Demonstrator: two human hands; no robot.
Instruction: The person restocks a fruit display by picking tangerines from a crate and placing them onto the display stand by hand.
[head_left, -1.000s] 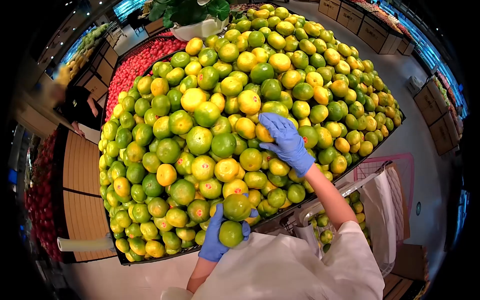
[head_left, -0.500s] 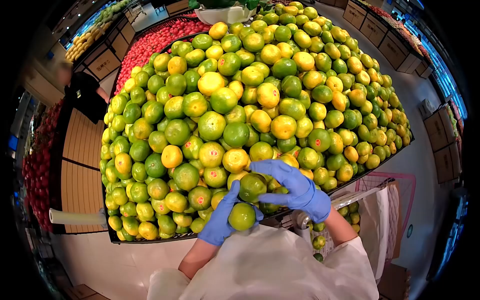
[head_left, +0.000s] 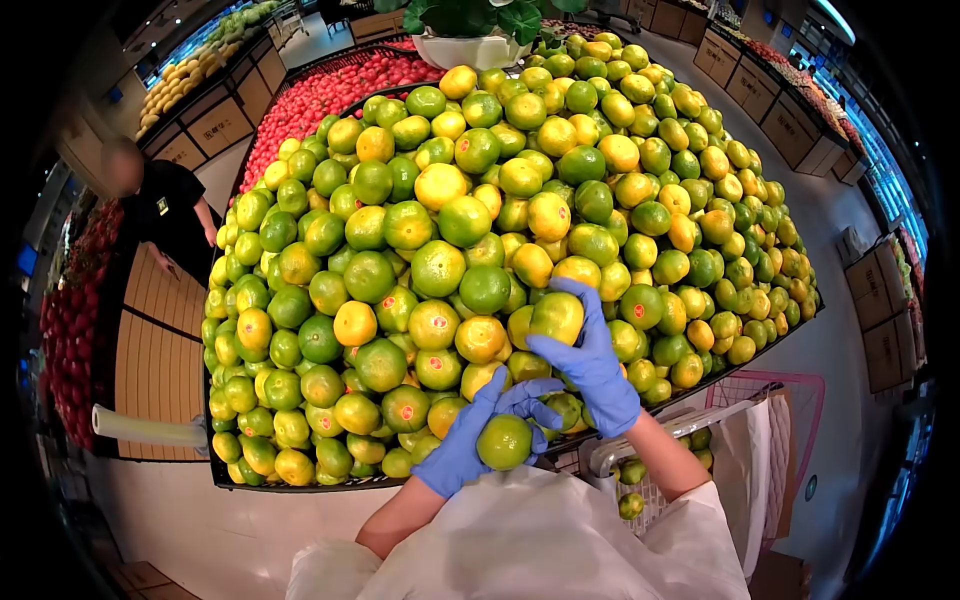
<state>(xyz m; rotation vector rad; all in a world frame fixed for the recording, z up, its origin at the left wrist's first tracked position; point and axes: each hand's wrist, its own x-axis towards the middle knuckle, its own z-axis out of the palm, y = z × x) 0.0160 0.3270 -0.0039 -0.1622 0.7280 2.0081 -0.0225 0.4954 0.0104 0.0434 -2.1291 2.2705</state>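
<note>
My left hand (head_left: 458, 447), in a blue glove, is closed around a green tangerine (head_left: 504, 442) at the near edge of the heap, just in front of my white apron. Its fingers curl behind the fruit. To the right and farther forward, my right hand (head_left: 600, 375), also gloved in blue, grips a yellow-green tangerine (head_left: 556, 318) between thumb and fingers. That fruit is over the front slope of the heaped tangerines (head_left: 437, 268), some bearing red stickers. Another green tangerine (head_left: 565, 408) shows partly between my two hands.
A black-rimmed display bin holds the heap. Right of my body stands a pink-framed cart (head_left: 800, 400) with a white crate (head_left: 655, 510) containing several tangerines. A plastic roll (head_left: 150, 427) juts out at left. A person in black (head_left: 165, 210) stands beyond the left side. Red fruit (head_left: 335, 90) lies behind.
My right hand has moved forward from beside a dark green tangerine near my left hand and now holds a yellow-green one. My left hand still holds a green tangerine. The view has shifted slightly.
</note>
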